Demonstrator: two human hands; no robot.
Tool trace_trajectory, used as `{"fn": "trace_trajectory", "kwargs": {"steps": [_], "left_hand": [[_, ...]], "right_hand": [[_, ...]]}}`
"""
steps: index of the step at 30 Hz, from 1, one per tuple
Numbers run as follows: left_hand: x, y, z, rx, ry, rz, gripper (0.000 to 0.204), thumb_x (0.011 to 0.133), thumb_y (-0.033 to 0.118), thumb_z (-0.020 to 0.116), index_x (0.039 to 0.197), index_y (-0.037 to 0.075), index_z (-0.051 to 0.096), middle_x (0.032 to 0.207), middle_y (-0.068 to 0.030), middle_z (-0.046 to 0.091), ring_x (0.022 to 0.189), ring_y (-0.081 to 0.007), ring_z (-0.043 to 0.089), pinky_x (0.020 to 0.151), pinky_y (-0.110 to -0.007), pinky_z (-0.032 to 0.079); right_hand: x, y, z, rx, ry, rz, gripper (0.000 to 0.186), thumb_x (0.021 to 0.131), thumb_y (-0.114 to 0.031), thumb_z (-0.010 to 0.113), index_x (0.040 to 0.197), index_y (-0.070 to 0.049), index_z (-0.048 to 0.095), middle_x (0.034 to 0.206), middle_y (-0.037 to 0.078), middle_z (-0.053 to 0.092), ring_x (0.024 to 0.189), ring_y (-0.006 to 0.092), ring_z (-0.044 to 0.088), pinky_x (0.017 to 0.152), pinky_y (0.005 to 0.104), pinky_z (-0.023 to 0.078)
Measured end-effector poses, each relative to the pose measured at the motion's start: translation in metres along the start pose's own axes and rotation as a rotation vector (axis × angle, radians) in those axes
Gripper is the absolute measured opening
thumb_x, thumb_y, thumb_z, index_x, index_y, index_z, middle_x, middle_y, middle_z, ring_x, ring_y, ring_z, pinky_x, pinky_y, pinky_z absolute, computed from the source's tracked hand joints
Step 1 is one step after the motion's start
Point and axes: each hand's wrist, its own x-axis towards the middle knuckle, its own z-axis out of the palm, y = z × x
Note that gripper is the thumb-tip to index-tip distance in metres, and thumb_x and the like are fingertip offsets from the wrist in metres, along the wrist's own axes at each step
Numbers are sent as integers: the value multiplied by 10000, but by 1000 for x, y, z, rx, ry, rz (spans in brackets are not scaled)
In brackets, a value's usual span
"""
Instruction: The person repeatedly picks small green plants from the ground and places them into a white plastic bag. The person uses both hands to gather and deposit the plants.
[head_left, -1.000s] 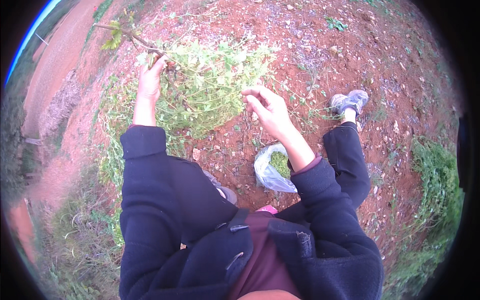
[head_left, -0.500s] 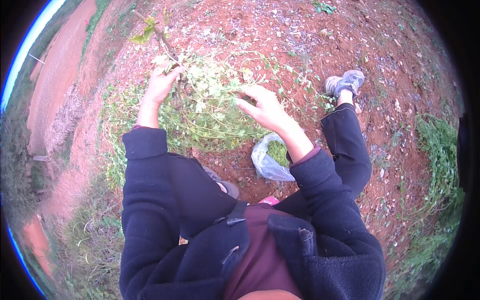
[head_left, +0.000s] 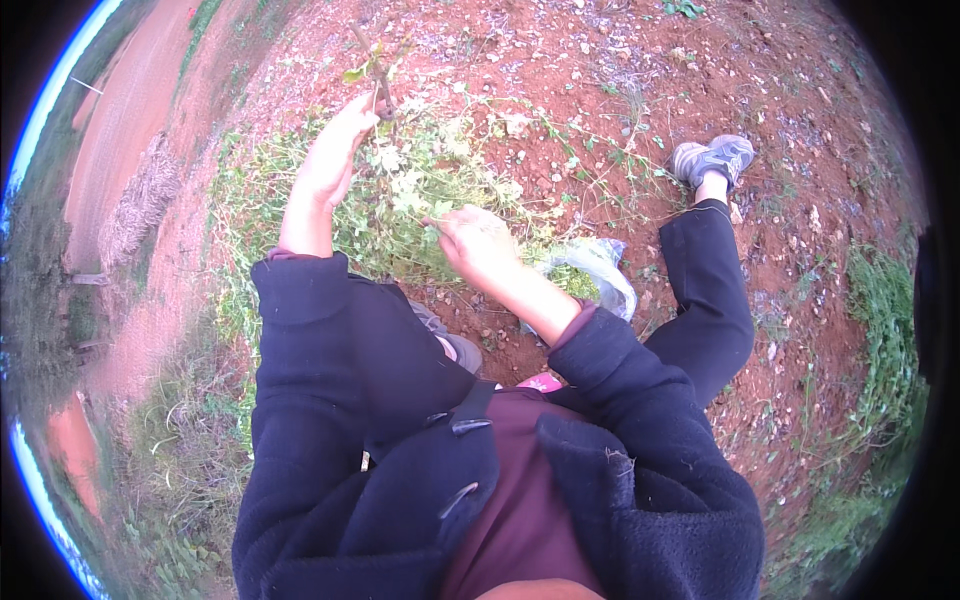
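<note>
Fingertips of my left hand [head_left: 342,150] are closed at a thin brown woody stem [head_left: 383,92] that stands up from a leafy green plant [head_left: 395,185] in front of me. Over the plant's right side, my right hand [head_left: 482,245] is curled in a pinch at a small sprig [head_left: 432,221]; the pinched part is mostly hidden by the fingers. A clear plastic bag [head_left: 605,268] with green leaves inside rests on the soil beside my right forearm, which covers part of it.
Reddish stony soil [head_left: 560,60] spreads ahead and to the right, crossed by trailing stems [head_left: 600,165]. My right leg reaches out to a grey shoe [head_left: 715,160]. Grass and weeds [head_left: 885,330] grow at the far right, and dry brush [head_left: 190,455] at the lower left.
My right hand has moved left and lower and closed from loosely spread fingers. My left hand has moved up along the stem. The bag's opening has shifted right and up.
</note>
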Motion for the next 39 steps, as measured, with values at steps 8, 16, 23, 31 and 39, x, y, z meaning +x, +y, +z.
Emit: {"fn": "trace_trajectory", "kwargs": {"steps": [8, 16, 23, 31, 39], "left_hand": [[-17, -9, 16, 1043, 242, 81, 670, 817, 461, 660, 1286, 6, 513, 976, -135, 622, 896, -165, 580, 809, -308, 450], [-17, -19, 25, 96, 69, -190, 355, 904, 155, 625, 1228, 57, 518, 794, -4, 567, 582, -79, 494, 515, -221, 383], [7, 22, 7, 473, 475, 355, 201, 945, 187, 588, 1112, 93, 647, 767, 66, 543, 576, -3, 402, 507, -174, 306], [5, 46, 29, 515, 301, 552, 215, 942, 169, 595, 1125, 67, 647, 954, 24, 653, 845, -37, 541, 769, -207, 435], [3, 16, 57, 592, 113, 302, 280, 922, 242, 605, 1155, 90, 629, 980, -43, 682, 877, -100, 619, 796, -262, 483]], "right_hand": [[-12, -3, 8, 40, 68, -35, 320, 681, -60, 635, 998, -93, 621, 795, 69, 605, 772, 264, 584, 678, 373, 495], [-19, -18, 2, 106, -24, -22, 409, 717, -121, 676, 1110, -91, 565, 838, 77, 595, 831, 276, 595, 707, 375, 500], [-3, -8, -60, 449, 74, 190, 575, 832, -217, 659, 1353, -94, 447, 1007, 70, 621, 875, 208, 598, 730, 330, 498], [46, -7, -99, 1122, 23, 407, 404, 964, -241, 519, 1301, -18, 507, 1053, 61, 630, 802, 94, 577, 712, 248, 489], [74, -9, -55, 1182, -75, 449, 315, 972, -255, 488, 1153, -14, 580, 919, 47, 620, 719, 90, 558, 615, 239, 468]]}}
